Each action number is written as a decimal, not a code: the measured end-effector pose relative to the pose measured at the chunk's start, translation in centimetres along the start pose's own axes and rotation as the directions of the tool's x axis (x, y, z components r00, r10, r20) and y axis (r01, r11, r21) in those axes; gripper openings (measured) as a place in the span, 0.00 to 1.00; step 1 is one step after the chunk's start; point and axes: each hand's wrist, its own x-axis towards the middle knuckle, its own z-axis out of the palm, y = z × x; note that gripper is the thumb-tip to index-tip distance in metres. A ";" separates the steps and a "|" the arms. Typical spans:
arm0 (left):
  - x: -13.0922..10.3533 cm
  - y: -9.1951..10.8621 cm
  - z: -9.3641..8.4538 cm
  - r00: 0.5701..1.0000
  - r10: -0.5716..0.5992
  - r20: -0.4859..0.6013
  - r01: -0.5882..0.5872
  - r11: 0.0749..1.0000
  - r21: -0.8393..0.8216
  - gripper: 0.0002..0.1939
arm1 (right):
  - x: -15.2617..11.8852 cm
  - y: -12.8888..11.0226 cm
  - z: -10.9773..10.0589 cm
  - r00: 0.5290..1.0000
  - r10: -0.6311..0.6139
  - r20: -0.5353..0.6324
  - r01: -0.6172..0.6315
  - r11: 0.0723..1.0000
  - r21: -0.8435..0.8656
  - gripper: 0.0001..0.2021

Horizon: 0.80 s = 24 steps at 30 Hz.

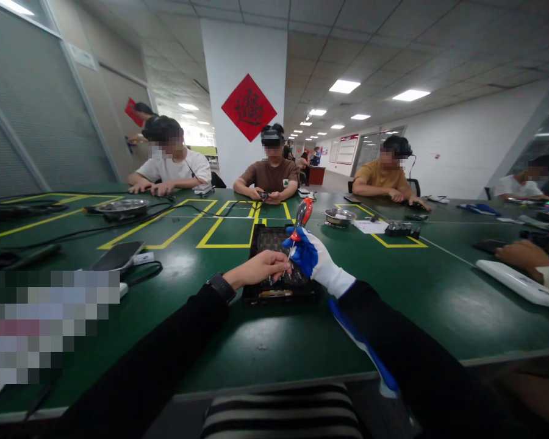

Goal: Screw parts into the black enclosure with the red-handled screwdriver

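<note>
The right hand [312,253], in a white and blue glove [321,261], is closed around the handle of a screwdriver [304,213]. The left hand [261,267] is bare, with its fingers bent and near together beside the metal shaft; whether they grip it, I cannot tell. Under both hands is the large green table [260,341]. On its far side sits a person in a brown shirt [272,172], directly opposite. Then comes the black case [251,297], which lies open on the table, in front of the wearer. Smaller is a metal bowl [340,222], standing to the right and farther away than the case. The screwdriver is tilted above the case, its red and black handle up and its shaft down toward the inside. The smallest is a dark watch [222,288] on the left wrist.
</note>
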 end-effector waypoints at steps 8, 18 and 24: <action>0.2 -0.2 0.1 1.000 -0.002 -0.018 0.003 1.000 0.010 0.21 | -0.2 -0.3 -0.2 0.996 0.048 0.073 -0.049 0.999 0.010 0.14; 0.1 0.0 0.0 1.000 -0.003 -0.020 0.003 1.000 0.011 0.21 | -0.1 -0.1 0.0 1.000 0.005 0.005 -0.005 1.000 0.007 0.12; 0.1 0.2 0.1 1.000 -0.007 -0.026 0.007 1.000 0.008 0.20 | 0.3 -0.2 -0.7 0.993 0.072 0.093 -0.074 0.997 0.020 0.16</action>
